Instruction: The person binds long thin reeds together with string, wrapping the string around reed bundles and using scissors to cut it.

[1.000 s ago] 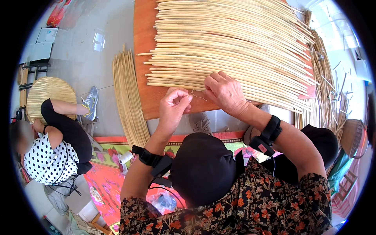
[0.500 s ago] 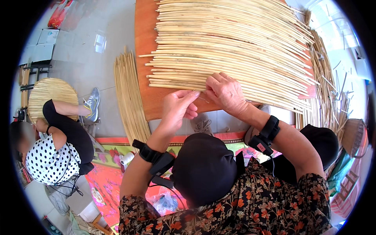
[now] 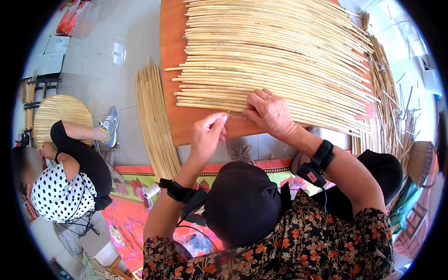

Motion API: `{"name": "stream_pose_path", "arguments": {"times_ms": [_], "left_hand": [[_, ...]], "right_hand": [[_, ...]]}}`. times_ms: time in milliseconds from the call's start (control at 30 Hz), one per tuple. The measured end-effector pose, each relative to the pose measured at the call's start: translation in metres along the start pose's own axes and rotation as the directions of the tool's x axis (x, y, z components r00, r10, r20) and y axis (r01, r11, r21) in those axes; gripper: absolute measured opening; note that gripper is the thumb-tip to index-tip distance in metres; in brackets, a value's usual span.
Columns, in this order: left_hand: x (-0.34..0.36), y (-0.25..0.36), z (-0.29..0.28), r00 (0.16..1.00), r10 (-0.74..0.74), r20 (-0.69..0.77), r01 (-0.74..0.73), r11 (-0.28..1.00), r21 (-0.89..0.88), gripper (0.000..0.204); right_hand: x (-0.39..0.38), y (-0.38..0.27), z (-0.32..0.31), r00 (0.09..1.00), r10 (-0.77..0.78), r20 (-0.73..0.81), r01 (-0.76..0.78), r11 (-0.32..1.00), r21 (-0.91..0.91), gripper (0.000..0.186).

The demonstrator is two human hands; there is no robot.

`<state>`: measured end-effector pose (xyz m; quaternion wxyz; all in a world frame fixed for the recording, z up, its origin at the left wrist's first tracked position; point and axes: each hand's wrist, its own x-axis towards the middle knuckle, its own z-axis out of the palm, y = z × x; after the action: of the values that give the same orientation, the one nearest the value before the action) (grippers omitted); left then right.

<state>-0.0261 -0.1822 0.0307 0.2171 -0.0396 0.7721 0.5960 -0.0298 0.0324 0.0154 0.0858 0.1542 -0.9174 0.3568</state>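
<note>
A mat of pale straw-coloured stalks (image 3: 270, 56), laid side by side, covers most of the orange-brown board (image 3: 175, 123). My left hand (image 3: 208, 135) is closed in a pinch just off the mat's near edge, with a thin pale thread (image 3: 236, 116) at its thumb and fingertip. The thread makes a small loose curve over to my right hand (image 3: 270, 112). Fingers bent, my right hand grips the mat's nearest stalk (image 3: 205, 106); its fingertips are partly hidden, so I cannot see whether they also pinch the thread.
A bundle of loose stalks (image 3: 156, 116) leans at the board's left. More stalks (image 3: 382, 79) lie along the right side. A seated person (image 3: 65, 186) at far left has a round woven mat (image 3: 63, 116). A white spool (image 3: 150, 190) sits on the floral cloth (image 3: 123, 219) below.
My left hand has drawn back left and slightly down, away from my right hand, and the thread between them now shows. My right hand has barely moved.
</note>
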Motion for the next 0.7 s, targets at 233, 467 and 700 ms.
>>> {"name": "stream_pose_path", "arguments": {"times_ms": [233, 467, 700], "left_hand": [[0.004, -0.004, 0.001, 0.983, 0.179, 0.027, -0.154, 0.904, -0.4, 0.021], [0.008, -0.011, -0.004, 0.98, 0.075, 0.186, 0.014, 0.901, -0.433, 0.021], [0.003, 0.007, -0.002, 0.975, 0.092, 0.203, -0.035, 0.963, -0.268, 0.021]], "right_hand": [[0.0, -0.003, -0.002, 0.999, 0.018, 0.027, -0.018, 1.0, 0.011, 0.016], [0.0, -0.003, 0.004, 0.994, -0.109, -0.014, 0.105, 0.979, -0.173, 0.018], [0.001, 0.001, -0.006, 0.999, -0.033, -0.036, 0.034, 0.999, 0.026, 0.017]]}}
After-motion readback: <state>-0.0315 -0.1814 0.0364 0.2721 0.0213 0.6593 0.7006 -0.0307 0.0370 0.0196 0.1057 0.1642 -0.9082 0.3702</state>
